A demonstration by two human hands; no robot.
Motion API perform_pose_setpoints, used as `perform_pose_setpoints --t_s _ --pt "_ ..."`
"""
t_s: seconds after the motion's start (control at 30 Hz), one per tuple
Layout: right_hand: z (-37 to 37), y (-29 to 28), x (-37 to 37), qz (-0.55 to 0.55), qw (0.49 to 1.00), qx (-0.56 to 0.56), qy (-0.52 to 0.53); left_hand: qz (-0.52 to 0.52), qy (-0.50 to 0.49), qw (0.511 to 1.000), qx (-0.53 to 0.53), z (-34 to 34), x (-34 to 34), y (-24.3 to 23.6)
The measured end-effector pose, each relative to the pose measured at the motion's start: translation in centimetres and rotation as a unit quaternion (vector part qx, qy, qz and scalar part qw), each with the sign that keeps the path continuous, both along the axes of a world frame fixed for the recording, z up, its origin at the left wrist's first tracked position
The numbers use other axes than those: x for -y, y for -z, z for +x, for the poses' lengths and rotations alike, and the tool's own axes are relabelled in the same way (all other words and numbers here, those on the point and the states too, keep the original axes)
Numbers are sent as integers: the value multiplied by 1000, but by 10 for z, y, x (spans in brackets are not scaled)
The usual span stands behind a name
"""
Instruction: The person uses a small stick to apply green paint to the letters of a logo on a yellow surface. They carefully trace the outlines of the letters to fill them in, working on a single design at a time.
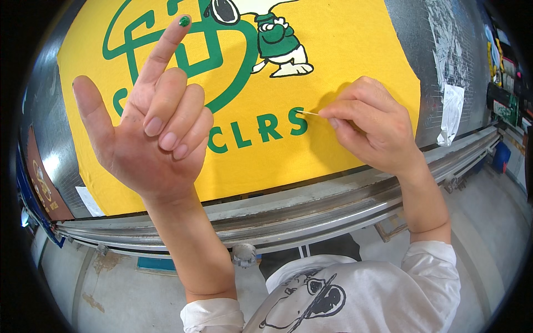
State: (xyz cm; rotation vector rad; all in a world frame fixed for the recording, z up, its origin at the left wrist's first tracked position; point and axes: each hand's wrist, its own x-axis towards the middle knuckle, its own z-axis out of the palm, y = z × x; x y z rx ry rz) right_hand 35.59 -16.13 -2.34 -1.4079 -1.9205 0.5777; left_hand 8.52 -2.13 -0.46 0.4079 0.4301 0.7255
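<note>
left hand (155, 127) palm-up, index/thumb spread; right hand (375, 122) pinches thin stick (310, 113), long axis sideways, tip left of hand, at green lettering (298, 121).

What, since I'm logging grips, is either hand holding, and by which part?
The right hand pinches a thin stick behind its exposed tip; the left hand holds nothing.

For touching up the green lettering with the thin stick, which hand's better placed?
Right, I'd say: the right hand pinches the thin stick, tip at the last green letter. The left hand is palm up, no tool visible, a green blob on its index fingertip.
</note>
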Motion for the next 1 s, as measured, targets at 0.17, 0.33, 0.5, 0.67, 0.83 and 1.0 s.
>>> perform_pose_setpoints --t_s 0.17,0.33,0.5,0.67,0.83,1.0 --pt "2 0 0 8 1000 2 -13 -1 3 1000 4 0 0 1" --pt "1 1 0 8 1000 1 -8 1 3 1000 1 0 -1 0" --pt "2 1 -1 7 1000 1 -9 2 2 1000 1 0 0 0" --pt "1 1 0 5 1000 -5 -3 3 5 1000 7 0 0 0" --pt "0 -1 0 -7 1000 -2 8 2 7 1000 11 -1 -1 1" --pt "-1 -1 0 -5 1000 -1 7 1 10 1000 14 -1 -1 2"
